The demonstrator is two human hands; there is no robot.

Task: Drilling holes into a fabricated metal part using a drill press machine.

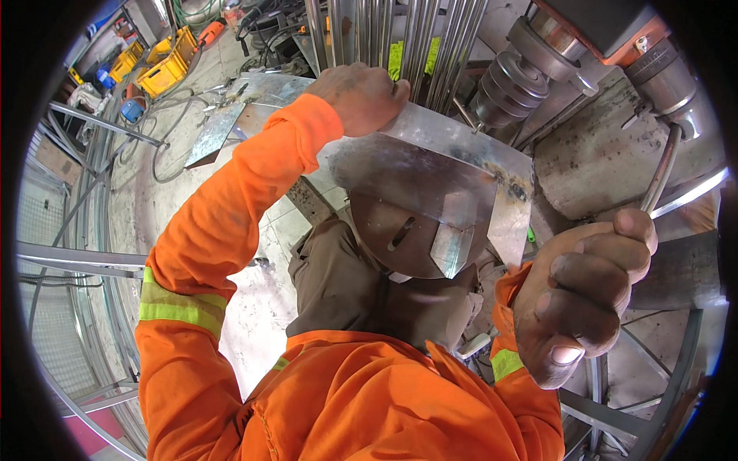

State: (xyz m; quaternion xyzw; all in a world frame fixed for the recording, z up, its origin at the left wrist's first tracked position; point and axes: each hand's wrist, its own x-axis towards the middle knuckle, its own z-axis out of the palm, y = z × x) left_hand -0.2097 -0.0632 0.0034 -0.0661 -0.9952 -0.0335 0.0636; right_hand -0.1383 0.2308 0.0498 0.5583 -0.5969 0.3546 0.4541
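Observation:
My left hand (360, 98) is closed over the far edge of a long galvanized metal sheet (438, 134), pressing it down. The sheet lies across a round, dark, slotted drill press table (384, 223) in front of my knees. A drill chuck (513, 88) with a thin bit hangs over the sheet's far right part, the tip close to the metal; I cannot tell if it touches. A dark stained patch marks the sheet's right end. To the right, my right hand (588, 296) is wrapped round the drill press's feed lever (663, 169), with the arm raised.
Several shiny metal tubes (377, 34) stand upright just beyond my left hand. Offcut sheet pieces (215, 134) lie farther left. Yellow crates (169, 61), cables and tools sit on the floor at the far left. A metal frame (653, 384) stands at the lower right.

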